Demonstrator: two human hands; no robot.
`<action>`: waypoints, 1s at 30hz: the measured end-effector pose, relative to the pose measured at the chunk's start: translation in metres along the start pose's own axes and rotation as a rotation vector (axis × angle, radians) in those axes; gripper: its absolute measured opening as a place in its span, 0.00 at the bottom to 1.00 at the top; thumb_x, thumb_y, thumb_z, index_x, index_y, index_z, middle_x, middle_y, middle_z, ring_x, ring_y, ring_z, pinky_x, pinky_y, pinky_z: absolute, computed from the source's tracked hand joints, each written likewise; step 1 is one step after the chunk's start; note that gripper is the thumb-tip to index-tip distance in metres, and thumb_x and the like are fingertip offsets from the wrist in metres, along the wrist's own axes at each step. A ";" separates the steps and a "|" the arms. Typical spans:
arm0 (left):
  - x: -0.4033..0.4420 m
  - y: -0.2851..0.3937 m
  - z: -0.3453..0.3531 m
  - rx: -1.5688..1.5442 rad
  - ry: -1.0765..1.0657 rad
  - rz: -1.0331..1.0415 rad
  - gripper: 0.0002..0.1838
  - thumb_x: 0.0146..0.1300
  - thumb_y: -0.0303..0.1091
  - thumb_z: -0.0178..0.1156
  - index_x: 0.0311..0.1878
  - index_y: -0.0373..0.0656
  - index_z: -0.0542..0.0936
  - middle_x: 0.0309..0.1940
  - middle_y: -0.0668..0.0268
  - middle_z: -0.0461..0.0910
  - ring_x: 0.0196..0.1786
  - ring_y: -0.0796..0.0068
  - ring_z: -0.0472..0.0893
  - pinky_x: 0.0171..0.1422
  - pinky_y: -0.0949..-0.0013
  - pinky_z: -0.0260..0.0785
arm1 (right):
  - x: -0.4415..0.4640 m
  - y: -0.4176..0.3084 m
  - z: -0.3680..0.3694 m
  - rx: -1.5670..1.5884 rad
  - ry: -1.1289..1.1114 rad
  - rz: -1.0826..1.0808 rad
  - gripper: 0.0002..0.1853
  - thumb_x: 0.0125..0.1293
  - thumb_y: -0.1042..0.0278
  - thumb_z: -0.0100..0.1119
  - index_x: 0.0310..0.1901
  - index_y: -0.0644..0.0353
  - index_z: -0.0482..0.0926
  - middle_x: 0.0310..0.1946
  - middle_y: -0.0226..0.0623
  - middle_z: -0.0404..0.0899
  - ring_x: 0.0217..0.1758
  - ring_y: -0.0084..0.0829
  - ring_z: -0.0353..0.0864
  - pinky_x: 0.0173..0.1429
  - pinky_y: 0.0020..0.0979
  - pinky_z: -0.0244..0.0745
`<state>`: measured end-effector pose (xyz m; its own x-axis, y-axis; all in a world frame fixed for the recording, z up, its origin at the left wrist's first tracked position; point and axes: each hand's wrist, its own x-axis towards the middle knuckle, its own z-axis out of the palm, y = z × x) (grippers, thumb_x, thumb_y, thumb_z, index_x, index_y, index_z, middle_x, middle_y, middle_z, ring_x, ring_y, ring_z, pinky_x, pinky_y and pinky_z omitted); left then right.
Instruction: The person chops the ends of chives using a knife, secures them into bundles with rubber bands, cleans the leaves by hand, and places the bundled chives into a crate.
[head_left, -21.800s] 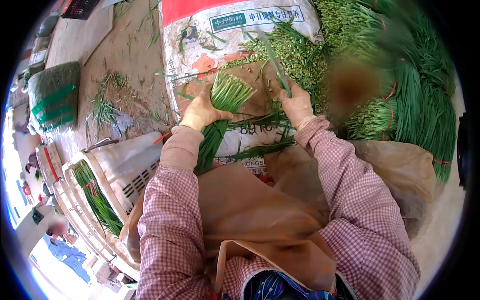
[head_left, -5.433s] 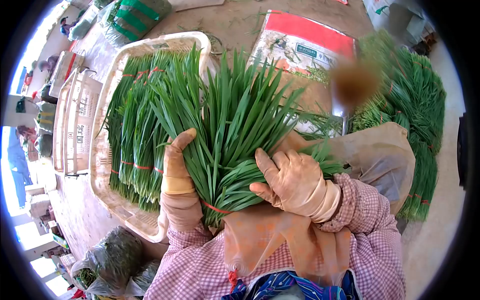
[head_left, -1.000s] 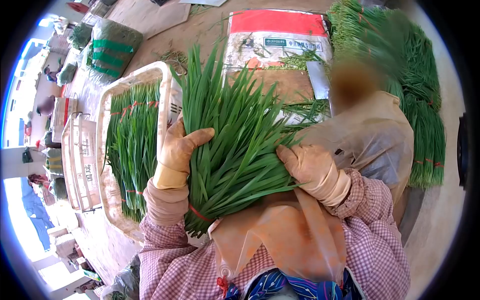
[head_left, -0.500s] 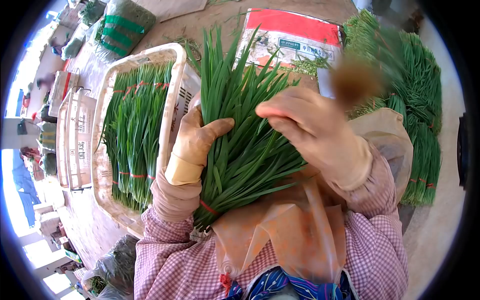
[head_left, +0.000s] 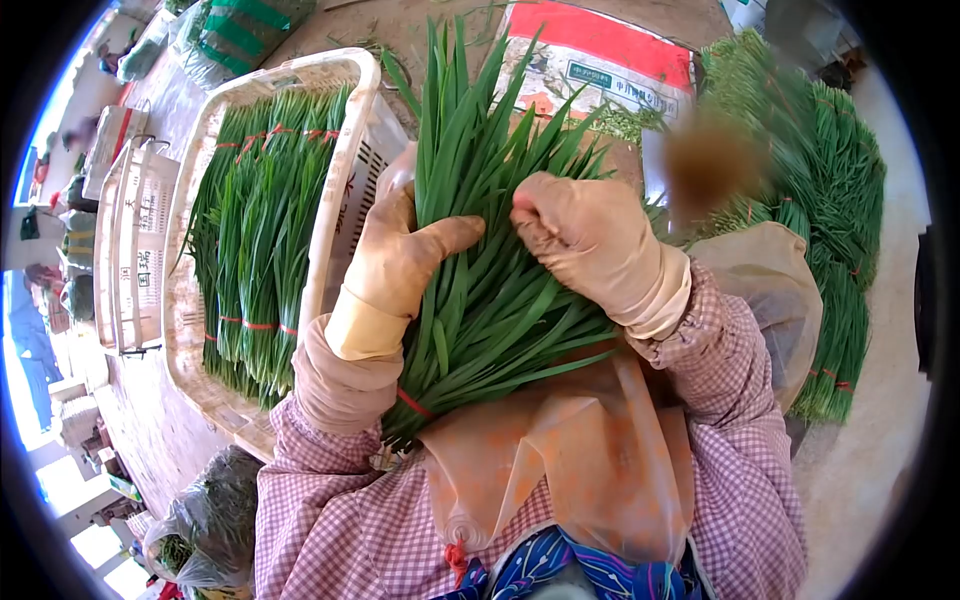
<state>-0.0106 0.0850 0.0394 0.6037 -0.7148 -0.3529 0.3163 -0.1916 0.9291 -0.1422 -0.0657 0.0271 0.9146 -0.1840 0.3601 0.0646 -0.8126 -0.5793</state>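
A loose bundle of garlic chives (head_left: pixel 490 330) lies across my lap, its leaves pointing up and fanning to the right. Near its lower end a red band (head_left: pixel 413 402) circles the stems. My gloved left hand (head_left: pixel 395 260) is wrapped round the bundle's left side, thumb across the leaves. On the right, my gloved right hand (head_left: pixel 600 235) is closed in a pinch against the leaf edges; what its fingers hold, if anything, is hidden. A brown plastic apron (head_left: pixel 560 460) covers my lap under the bundle.
To the left, a white plastic crate (head_left: pixel 345 180) holds several banded chive bundles (head_left: pixel 255 230). A large pile of chives (head_left: pixel 840 200) lies at the right. Ahead is a red and white sack (head_left: pixel 610 45) with leaf scraps. Another crate (head_left: pixel 140 240) stands farther left.
My right hand has come down slightly and its fingers have curled closed near the leaves. My left hand keeps its grip on the bundle. The view has shifted a little.
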 end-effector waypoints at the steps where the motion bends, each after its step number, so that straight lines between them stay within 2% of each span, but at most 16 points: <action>1: 0.000 0.000 0.001 -0.015 0.007 -0.005 0.39 0.49 0.15 0.66 0.68 0.38 0.67 0.58 0.62 0.75 0.61 0.69 0.74 0.67 0.68 0.64 | -0.002 0.001 -0.001 0.094 0.044 0.103 0.08 0.65 0.65 0.61 0.37 0.60 0.76 0.25 0.43 0.78 0.30 0.44 0.81 0.34 0.37 0.75; 3: -0.001 0.002 0.002 -0.030 0.017 -0.028 0.40 0.49 0.15 0.66 0.69 0.39 0.66 0.58 0.62 0.75 0.61 0.69 0.74 0.67 0.68 0.64 | -0.007 0.002 -0.003 0.374 0.084 0.298 0.08 0.66 0.66 0.62 0.40 0.62 0.78 0.26 0.43 0.80 0.30 0.42 0.83 0.35 0.34 0.76; 6: -0.001 0.003 0.004 -0.056 0.009 -0.031 0.41 0.49 0.14 0.65 0.69 0.39 0.65 0.58 0.61 0.75 0.61 0.68 0.74 0.67 0.68 0.65 | -0.013 0.011 -0.001 0.485 0.046 0.234 0.09 0.65 0.68 0.63 0.42 0.63 0.79 0.27 0.43 0.81 0.30 0.39 0.84 0.36 0.32 0.77; 9: -0.001 0.004 0.005 -0.043 0.002 -0.026 0.41 0.48 0.14 0.65 0.69 0.39 0.66 0.58 0.61 0.75 0.61 0.68 0.74 0.67 0.68 0.65 | -0.011 0.012 -0.003 0.317 0.044 0.102 0.09 0.65 0.70 0.63 0.43 0.63 0.80 0.28 0.44 0.81 0.31 0.39 0.83 0.37 0.31 0.77; 13: -0.003 0.005 0.006 0.019 0.053 -0.079 0.40 0.47 0.14 0.65 0.68 0.39 0.68 0.58 0.61 0.76 0.60 0.68 0.74 0.67 0.68 0.65 | -0.002 0.000 -0.008 0.386 -0.072 0.139 0.07 0.63 0.71 0.64 0.41 0.62 0.80 0.28 0.44 0.81 0.30 0.42 0.83 0.36 0.32 0.77; 16: -0.002 0.005 0.005 -0.075 -0.022 -0.028 0.39 0.47 0.14 0.65 0.68 0.38 0.69 0.57 0.62 0.76 0.60 0.68 0.74 0.67 0.68 0.64 | -0.006 -0.007 -0.002 0.190 -0.024 0.059 0.05 0.61 0.73 0.63 0.39 0.61 0.80 0.28 0.44 0.81 0.29 0.42 0.82 0.34 0.33 0.76; 18: 0.000 0.005 0.004 -0.058 -0.041 -0.002 0.38 0.47 0.14 0.65 0.66 0.37 0.70 0.56 0.62 0.77 0.59 0.68 0.74 0.66 0.68 0.65 | -0.013 -0.007 0.009 0.273 0.212 0.121 0.03 0.61 0.75 0.62 0.37 0.60 0.79 0.25 0.41 0.78 0.26 0.36 0.81 0.31 0.32 0.74; 19: 0.001 0.004 0.004 -0.061 -0.040 -0.001 0.38 0.47 0.14 0.65 0.66 0.37 0.70 0.56 0.62 0.77 0.59 0.68 0.74 0.66 0.68 0.65 | -0.011 -0.004 0.005 0.242 0.308 0.156 0.03 0.63 0.76 0.61 0.38 0.59 0.79 0.23 0.36 0.78 0.24 0.28 0.79 0.29 0.30 0.73; 20: 0.002 0.002 0.003 -0.084 -0.056 0.005 0.38 0.47 0.15 0.65 0.66 0.37 0.71 0.55 0.61 0.77 0.58 0.68 0.75 0.65 0.68 0.65 | -0.014 0.011 0.009 0.551 0.344 0.474 0.03 0.64 0.75 0.62 0.39 0.60 0.80 0.22 0.30 0.77 0.24 0.25 0.77 0.29 0.28 0.72; 23: 0.012 -0.006 -0.003 -0.027 -0.120 0.095 0.35 0.48 0.19 0.67 0.64 0.36 0.72 0.54 0.60 0.78 0.58 0.68 0.76 0.64 0.68 0.66 | -0.011 0.013 -0.021 0.674 0.458 0.598 0.07 0.65 0.73 0.62 0.45 0.59 0.80 0.28 0.30 0.80 0.29 0.24 0.79 0.31 0.24 0.73; 24: 0.015 -0.005 -0.004 0.014 -0.136 0.131 0.34 0.49 0.20 0.68 0.63 0.36 0.73 0.54 0.60 0.78 0.58 0.68 0.76 0.64 0.68 0.67 | -0.010 0.006 -0.028 0.341 0.501 0.212 0.15 0.63 0.69 0.65 0.51 0.58 0.78 0.34 0.33 0.81 0.35 0.28 0.80 0.36 0.26 0.75; 26: 0.019 0.001 -0.004 0.150 -0.155 0.210 0.31 0.51 0.26 0.70 0.61 0.36 0.75 0.54 0.59 0.78 0.59 0.67 0.75 0.64 0.67 0.67 | -0.012 -0.020 -0.038 0.033 0.511 -0.185 0.22 0.60 0.65 0.68 0.56 0.57 0.77 0.41 0.37 0.81 0.40 0.31 0.81 0.40 0.28 0.77; 27: 0.015 0.007 -0.005 0.246 -0.155 0.251 0.29 0.53 0.30 0.71 0.60 0.35 0.76 0.54 0.58 0.78 0.60 0.66 0.75 0.64 0.65 0.68 | -0.015 -0.040 -0.040 -0.102 0.135 -0.249 0.31 0.56 0.61 0.70 0.61 0.55 0.73 0.47 0.39 0.78 0.47 0.35 0.79 0.47 0.32 0.76; 28: 0.006 0.014 -0.010 0.228 -0.269 0.269 0.36 0.64 0.43 0.63 0.71 0.36 0.65 0.63 0.57 0.74 0.63 0.69 0.75 0.68 0.65 0.66 | -0.018 -0.043 -0.033 -0.194 -0.071 -0.257 0.38 0.51 0.57 0.72 0.65 0.54 0.69 0.51 0.41 0.76 0.51 0.39 0.78 0.52 0.36 0.75; 29: 0.007 0.021 -0.022 0.160 -0.225 0.244 0.38 0.64 0.46 0.62 0.72 0.36 0.63 0.63 0.55 0.73 0.64 0.67 0.75 0.68 0.64 0.66 | -0.020 -0.046 -0.026 -0.278 -0.277 -0.277 0.45 0.47 0.53 0.73 0.68 0.53 0.66 0.55 0.43 0.74 0.55 0.42 0.76 0.57 0.39 0.73; 30: 0.011 0.028 -0.039 0.089 -0.186 0.225 0.40 0.65 0.50 0.61 0.73 0.37 0.60 0.64 0.54 0.73 0.64 0.66 0.75 0.68 0.62 0.66 | -0.027 -0.035 -0.011 -0.325 -0.314 -0.236 0.50 0.43 0.50 0.73 0.71 0.52 0.63 0.56 0.44 0.73 0.58 0.45 0.74 0.60 0.42 0.71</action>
<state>0.0336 0.0981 0.0573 0.5039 -0.8556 -0.1185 0.1195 -0.0667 0.9906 -0.1733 -0.0381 0.0458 0.9692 0.1599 0.1874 0.2020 -0.9512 -0.2331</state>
